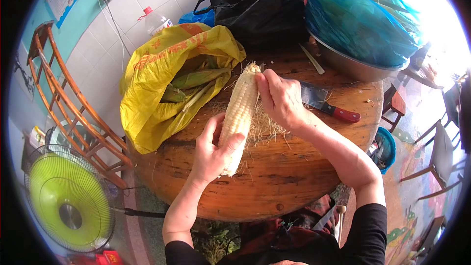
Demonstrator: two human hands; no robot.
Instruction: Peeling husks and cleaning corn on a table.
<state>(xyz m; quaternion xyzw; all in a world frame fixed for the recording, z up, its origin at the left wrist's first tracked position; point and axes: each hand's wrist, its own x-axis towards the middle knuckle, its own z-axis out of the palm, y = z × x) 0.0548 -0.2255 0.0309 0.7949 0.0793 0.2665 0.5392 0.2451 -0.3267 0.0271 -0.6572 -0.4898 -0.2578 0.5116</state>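
A husked ear of white corn [240, 112] is held tilted over the round wooden table [294, 176]. My left hand [215, 147] wraps around its lower half, thumb across the kernels. At the upper end, the fingers of my right hand [281, 97] are pinched together against the corn's side; whether they hold a strand of silk is too small to tell. Loose corn silk [266, 123] lies in a pile on the wood under the ear. Behind my right hand rests a cleaver [314, 95] with a red and black handle, its blade partly hidden.
On the left of the table, a yellow woven bag [147, 92] holds unhusked corn [200, 78]. A black bag [261, 14] stands at the back. Beside it, a blue plastic bag [353, 22] of husks sits in a metal basin [353, 62]. A green fan [68, 198] stands at lower left.
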